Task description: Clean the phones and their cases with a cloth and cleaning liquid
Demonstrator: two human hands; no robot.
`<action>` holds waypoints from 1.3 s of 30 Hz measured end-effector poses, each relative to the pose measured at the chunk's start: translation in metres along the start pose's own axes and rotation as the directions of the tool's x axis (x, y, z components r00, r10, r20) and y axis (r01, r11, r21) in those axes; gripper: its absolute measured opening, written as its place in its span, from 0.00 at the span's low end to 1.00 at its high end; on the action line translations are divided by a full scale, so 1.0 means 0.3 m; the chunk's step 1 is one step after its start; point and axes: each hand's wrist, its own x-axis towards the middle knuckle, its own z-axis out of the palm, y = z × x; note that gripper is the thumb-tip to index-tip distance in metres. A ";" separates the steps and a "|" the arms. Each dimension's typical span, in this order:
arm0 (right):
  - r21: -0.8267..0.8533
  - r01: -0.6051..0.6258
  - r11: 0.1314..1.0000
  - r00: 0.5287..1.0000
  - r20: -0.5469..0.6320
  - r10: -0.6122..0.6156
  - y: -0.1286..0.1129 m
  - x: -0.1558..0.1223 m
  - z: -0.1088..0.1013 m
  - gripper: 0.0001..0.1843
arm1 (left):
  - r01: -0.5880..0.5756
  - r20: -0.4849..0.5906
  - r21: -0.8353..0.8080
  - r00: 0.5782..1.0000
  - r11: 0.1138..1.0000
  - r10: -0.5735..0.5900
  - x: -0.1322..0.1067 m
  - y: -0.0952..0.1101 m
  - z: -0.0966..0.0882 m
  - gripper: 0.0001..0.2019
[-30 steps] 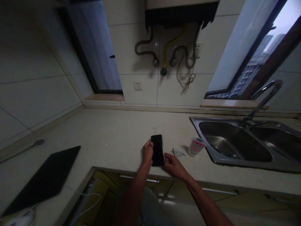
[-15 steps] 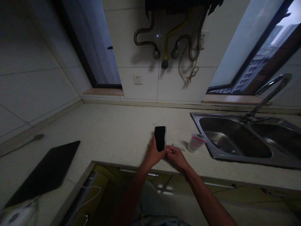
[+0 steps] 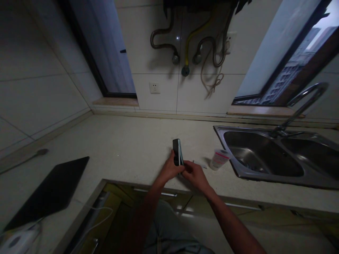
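Note:
A smartphone (image 3: 176,150) with a dark screen stands nearly upright above the counter, turned so that its pale greenish side edge shows on the right. My left hand (image 3: 170,170) is closed around its lower left part, thumb across the bottom. Fingers of my right hand (image 3: 195,173) are bent and pressed together at the phone's lower right edge. My hands hide the bottom of the phone. Just right of my right hand stands a clear plastic cup (image 3: 219,160) with a pink band and printing. A small thin flat piece (image 3: 201,165) lies between them, partly hidden.
A double steel sink (image 3: 261,173) with a tall curved faucet (image 3: 304,106) is set into the pale counter (image 3: 137,148) on the right. At left lies a black flat panel (image 3: 50,192), with a white cable (image 3: 102,218) near it. Pipes (image 3: 186,49) hang on the tiled wall.
The phone has turned from facing me to almost edge-on. My right hand has shifted slightly left, against the phone's side.

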 end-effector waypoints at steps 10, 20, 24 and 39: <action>-0.299 0.263 0.917 0.965 0.078 -0.251 0.039 -0.019 0.020 0.34 | 0.284 0.129 -0.498 0.959 0.819 -0.254 -0.016 -0.036 0.025 0.19; -0.249 0.246 0.937 0.968 0.118 -0.222 0.074 0.012 -0.024 0.37 | 0.375 0.194 -0.506 0.927 0.777 -0.321 -0.020 -0.057 -0.036 0.25; -0.199 0.152 0.968 0.988 0.032 -0.149 0.042 0.022 -0.113 0.32 | 0.451 0.312 -0.552 0.892 0.702 -0.327 -0.044 -0.057 -0.096 0.29; 0.658 -0.124 0.743 0.858 -0.305 0.413 0.083 -0.030 0.025 0.33 | 0.170 -0.269 -0.228 0.935 0.959 -0.229 -0.008 -0.136 -0.084 0.22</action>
